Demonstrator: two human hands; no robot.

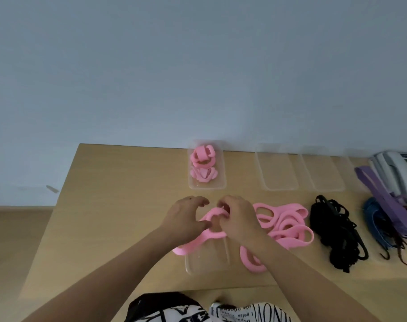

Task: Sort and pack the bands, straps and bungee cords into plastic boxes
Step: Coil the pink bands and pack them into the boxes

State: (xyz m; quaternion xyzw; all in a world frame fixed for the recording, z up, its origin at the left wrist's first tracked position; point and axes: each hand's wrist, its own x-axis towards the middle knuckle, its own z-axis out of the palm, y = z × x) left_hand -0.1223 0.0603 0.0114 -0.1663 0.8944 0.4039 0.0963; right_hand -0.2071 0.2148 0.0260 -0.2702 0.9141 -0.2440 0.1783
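Head view: both hands meet above a clear plastic box (pixel 207 261) at the counter's (pixel 118 205) near edge. The left hand (pixel 186 219) and right hand (pixel 238 223) each pinch one pink band (pixel 211 235), grip curled round it. Right of that box lie a pink band pile (pixel 286 225), black straps (pixel 335 231) and bungee cords (pixel 383 228). Beyond it, another box (pixel 207 168) holds folded pink bands.

Both arms extended forward; left hand (pixel 185 216) and right hand (pixel 238 219) close together, fingers curled, each pinching pink band (pixel 213 214)
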